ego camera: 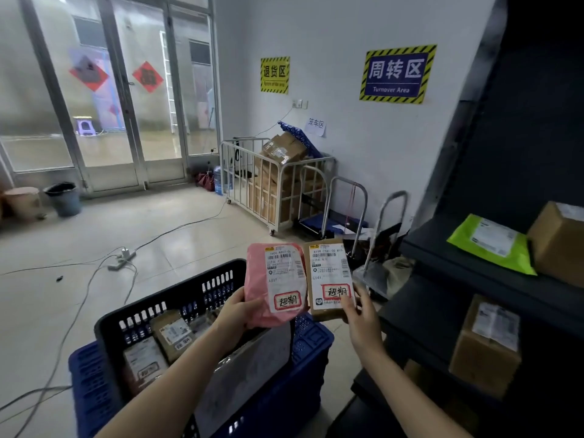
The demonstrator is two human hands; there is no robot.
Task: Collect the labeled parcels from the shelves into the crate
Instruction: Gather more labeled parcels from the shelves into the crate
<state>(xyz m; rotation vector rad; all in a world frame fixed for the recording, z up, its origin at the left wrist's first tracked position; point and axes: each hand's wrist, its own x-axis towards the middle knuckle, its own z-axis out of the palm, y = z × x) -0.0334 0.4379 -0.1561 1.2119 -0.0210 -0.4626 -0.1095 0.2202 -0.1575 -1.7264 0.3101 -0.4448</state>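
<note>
My left hand (pixel 235 312) grips a pink bagged parcel (pixel 257 282) by its lower left corner, its white label with a red-boxed mark facing me. Right beside it, my right hand (pixel 360 320) holds a small brown box parcel (pixel 328 312) with a similar marked label. Both parcels are held up above the far right corner of the black crate (pixel 164 300), which stands on a blue crate (pixel 91 384). Several labeled parcels (pixel 172 335) lie inside the black crate. The dark shelves (pixel 442 257) at right carry a green bag parcel (pixel 493 245) and brown boxes (pixel 559 238).
Another brown box (pixel 486 346) sits on a lower shelf. Hand trolleys (pixel 379 222) stand between the shelves and a white cage cart (pixel 275 184) full of cartons. Cables and a power strip (pixel 121 257) cross the tiled floor at left. Two bins (pixel 63 199) stand by the glass doors.
</note>
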